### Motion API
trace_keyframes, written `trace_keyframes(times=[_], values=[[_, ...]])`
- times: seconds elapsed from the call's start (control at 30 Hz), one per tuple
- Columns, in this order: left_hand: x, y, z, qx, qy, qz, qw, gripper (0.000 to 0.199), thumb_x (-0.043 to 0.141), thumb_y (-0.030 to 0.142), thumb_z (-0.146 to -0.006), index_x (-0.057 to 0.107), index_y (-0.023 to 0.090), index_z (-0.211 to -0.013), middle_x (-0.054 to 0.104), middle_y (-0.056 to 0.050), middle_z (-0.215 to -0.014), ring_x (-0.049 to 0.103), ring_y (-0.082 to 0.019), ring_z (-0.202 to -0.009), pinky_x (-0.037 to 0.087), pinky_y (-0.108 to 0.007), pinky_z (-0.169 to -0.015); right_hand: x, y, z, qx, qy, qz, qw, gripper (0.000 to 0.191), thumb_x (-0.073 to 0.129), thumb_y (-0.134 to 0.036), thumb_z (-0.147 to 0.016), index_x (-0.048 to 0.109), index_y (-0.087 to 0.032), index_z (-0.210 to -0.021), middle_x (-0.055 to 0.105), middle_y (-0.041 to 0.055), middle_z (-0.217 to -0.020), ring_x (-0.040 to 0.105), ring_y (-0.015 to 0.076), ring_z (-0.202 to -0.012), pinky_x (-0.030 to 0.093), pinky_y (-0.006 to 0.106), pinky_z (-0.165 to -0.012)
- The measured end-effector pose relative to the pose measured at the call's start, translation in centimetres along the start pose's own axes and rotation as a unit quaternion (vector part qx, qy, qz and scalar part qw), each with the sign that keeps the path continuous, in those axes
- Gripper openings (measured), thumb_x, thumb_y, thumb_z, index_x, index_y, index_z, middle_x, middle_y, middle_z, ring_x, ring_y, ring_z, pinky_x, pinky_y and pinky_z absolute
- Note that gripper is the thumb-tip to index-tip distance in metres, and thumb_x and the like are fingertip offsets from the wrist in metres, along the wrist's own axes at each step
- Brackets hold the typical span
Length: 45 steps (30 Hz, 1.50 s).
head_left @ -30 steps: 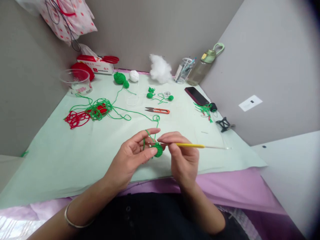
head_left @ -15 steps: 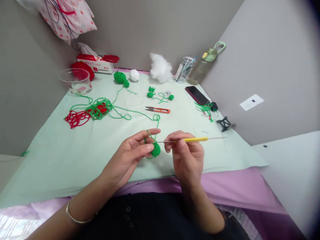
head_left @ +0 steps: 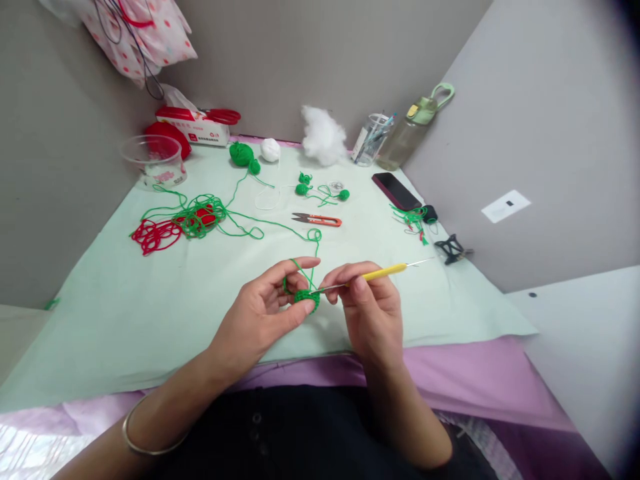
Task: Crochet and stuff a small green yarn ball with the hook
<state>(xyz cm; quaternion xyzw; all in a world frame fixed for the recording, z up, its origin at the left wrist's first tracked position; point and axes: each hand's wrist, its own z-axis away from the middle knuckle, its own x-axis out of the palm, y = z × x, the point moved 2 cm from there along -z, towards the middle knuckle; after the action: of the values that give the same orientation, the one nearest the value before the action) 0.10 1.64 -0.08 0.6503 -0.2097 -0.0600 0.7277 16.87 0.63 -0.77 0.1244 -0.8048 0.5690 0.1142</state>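
Note:
A small green crochet piece point(head_left: 306, 298) is pinched between the thumb and fingers of my left hand point(head_left: 265, 310). Green yarn point(head_left: 316, 250) runs up from it over my raised index finger and off to the tangle on the table. My right hand point(head_left: 373, 303) is closed round the yellow handle of a crochet hook point(head_left: 384, 272). The hook's thin metal shaft points left, and its tip meets the top edge of the green piece. Whether a loop sits on the tip is too small to tell.
Orange-handled thread snips point(head_left: 317, 220) lie beyond my hands. Tangled green and red yarn point(head_left: 197, 219) is at left, near a clear plastic tub point(head_left: 155, 160). Yarn balls point(head_left: 242, 155), white stuffing point(head_left: 324, 135), a pen cup point(head_left: 371, 140), a bottle point(head_left: 407, 133) and a phone point(head_left: 397, 191) stand or lie behind.
My left hand has tilted the green piece so its top edge shows more. My right hand has shifted slightly left, and the hook now slants down to the left, its tip at the piece.

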Motion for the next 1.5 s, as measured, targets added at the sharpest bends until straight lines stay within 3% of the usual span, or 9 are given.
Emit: trace_keyframes(times=[0.27, 0.47, 0.7, 0.93, 1.5], values=[[0.13, 0.54, 0.45, 0.033, 0.033, -0.086, 0.995, 0.041, 0.072, 0.019, -0.089, 0.069, 0.031, -0.128, 0.057, 0.002, -0.092, 0.057, -0.012, -0.093, 0.047, -0.024, -0.094, 0.16, -1.02, 0.68, -0.092, -0.017, 0.128, 0.987, 0.018, 0.055, -0.022, -0.102, 0.074, -0.024, -0.102, 0.074, 0.0046, -0.094, 0.066, 0.0166, -0.081, 0.053, 0.033, -0.071], [-0.02, 0.48, 0.19, 0.014, 0.019, -0.048, 0.999, 0.04, 0.073, 0.023, -0.088, 0.069, 0.029, -0.128, 0.06, 0.001, -0.094, 0.058, -0.014, -0.093, 0.049, -0.024, -0.088, -0.1, -0.36, 0.32, -0.024, 0.012, 0.052, 0.998, 0.017, 0.056, -0.03, -0.103, 0.071, -0.023, -0.098, 0.074, 0.0025, -0.091, 0.066, 0.0141, -0.073, 0.055, 0.031, -0.07], [-0.03, 0.42, 0.13, 0.008, 0.013, -0.044, 0.999, 0.04, 0.073, 0.024, -0.088, 0.069, 0.028, -0.128, 0.062, 0.001, -0.094, 0.06, -0.014, -0.093, 0.049, -0.026, -0.091, -0.02, -0.07, 0.3, -0.01, 0.018, 0.021, 1.0, 0.016, 0.057, -0.032, -0.103, 0.069, -0.023, -0.097, 0.074, 0.0021, -0.09, 0.066, 0.013, -0.072, 0.055, 0.03, -0.07], [0.05, 0.37, 0.04, 0.005, 0.018, -0.049, 0.999, 0.041, 0.074, 0.024, -0.087, 0.07, 0.026, -0.128, 0.063, -0.001, -0.094, 0.06, -0.016, -0.093, 0.049, -0.028, -0.09, 0.07, -0.14, 0.3, 0.001, 0.026, 0.044, 0.999, 0.018, 0.058, -0.037, -0.101, 0.068, -0.023, -0.096, 0.073, 0.0023, -0.088, 0.065, 0.0142, -0.071, 0.056, 0.031, -0.07], [-0.03, 0.53, 0.1, 0.019, 0.027, -0.086, 0.996, 0.04, 0.073, 0.022, -0.087, 0.07, 0.027, -0.126, 0.063, 0.0, -0.091, 0.061, -0.016, -0.09, 0.05, -0.028, -0.089, 0.26, -0.35, 0.47, -0.032, -0.002, 0.064, 0.997, 0.016, 0.056, -0.029, -0.103, 0.07, -0.024, -0.099, 0.073, 0.0024, -0.092, 0.066, 0.0138, -0.075, 0.055, 0.031, -0.072]])
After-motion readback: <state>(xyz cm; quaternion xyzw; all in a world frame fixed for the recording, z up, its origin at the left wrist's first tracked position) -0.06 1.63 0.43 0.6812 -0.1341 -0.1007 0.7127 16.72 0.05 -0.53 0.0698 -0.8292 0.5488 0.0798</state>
